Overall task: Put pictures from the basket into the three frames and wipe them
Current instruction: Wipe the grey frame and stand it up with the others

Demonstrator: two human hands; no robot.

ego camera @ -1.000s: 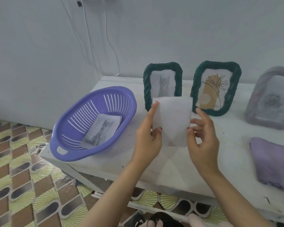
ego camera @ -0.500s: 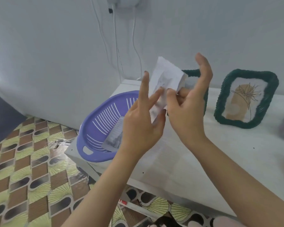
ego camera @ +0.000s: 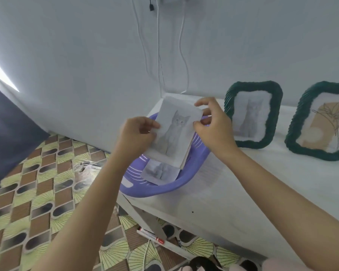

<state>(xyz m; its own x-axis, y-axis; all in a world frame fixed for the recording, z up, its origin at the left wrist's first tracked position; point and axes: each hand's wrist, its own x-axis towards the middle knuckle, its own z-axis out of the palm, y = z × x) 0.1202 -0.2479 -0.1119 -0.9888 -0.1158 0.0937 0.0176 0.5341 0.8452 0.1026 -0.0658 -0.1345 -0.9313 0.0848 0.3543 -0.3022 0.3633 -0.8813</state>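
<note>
The cat picture (ego camera: 175, 138) spanned between the hands: left hand (ego camera: 134, 135) fingers (ego camera: 152, 124) pinched its left edge, right hand (ego camera: 213, 130) fingers (ego camera: 199, 124) pinched its right edge.

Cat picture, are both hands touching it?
Touching. Head view: left hand pinches the cat picture at its left edge, right hand at its right edge.

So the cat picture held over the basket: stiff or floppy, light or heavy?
Probably stiff: the cat picture looks flat, pinched only at its side edges by the left hand and right hand. Likely light: pinches carry it. Its lower edge looks layered, so sheets might slide.
</note>
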